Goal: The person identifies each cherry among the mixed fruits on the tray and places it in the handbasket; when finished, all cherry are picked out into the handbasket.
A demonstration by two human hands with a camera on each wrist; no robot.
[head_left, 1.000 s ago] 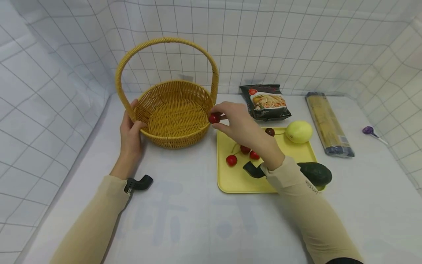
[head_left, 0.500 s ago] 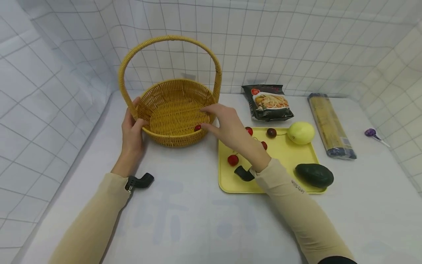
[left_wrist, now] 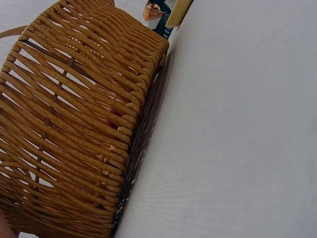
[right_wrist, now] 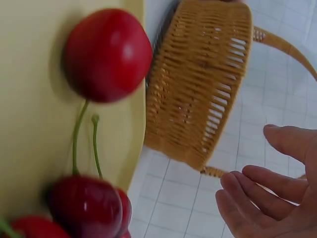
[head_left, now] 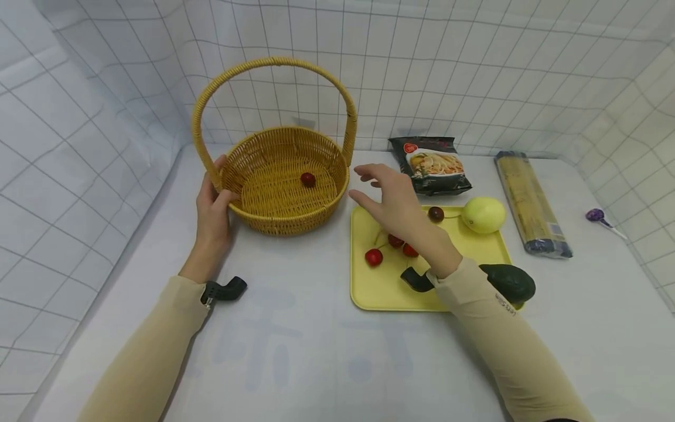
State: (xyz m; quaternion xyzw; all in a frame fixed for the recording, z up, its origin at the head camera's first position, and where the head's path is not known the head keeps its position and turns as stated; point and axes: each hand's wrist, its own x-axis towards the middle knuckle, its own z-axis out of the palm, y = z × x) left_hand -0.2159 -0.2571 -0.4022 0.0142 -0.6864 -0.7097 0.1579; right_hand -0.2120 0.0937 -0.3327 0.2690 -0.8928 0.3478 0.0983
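Observation:
A wicker basket (head_left: 285,225) with a tall arched handle stands at the back left. My left hand (head_left: 212,220) grips its left rim by the foot of the handle, thumb inside. One dark red cherry (head_left: 308,179) lies on the basket's floor. My right hand (head_left: 392,202) holds nothing; its fingers and thumb are spread apart, between the basket's right side and the yellow tray (head_left: 369,299). Several cherries lie on that tray, among them a bright red cherry (right_wrist: 108,55) close up in the right wrist view. The right forearm hides part of the tray.
A yellow lemon (head_left: 483,215) and a dark green avocado (head_left: 510,283) lie at the tray's right side. Behind it is a black noodle packet (head_left: 436,166). Farther right lie a long pack of pasta (head_left: 532,202) and a purple lollipop (head_left: 596,215). White grid-patterned sheeting surrounds the table.
My right hand carried a cherry over the basket's rim, let it go inside, and drew back right toward the tray. The left hand kept its grip on the basket.

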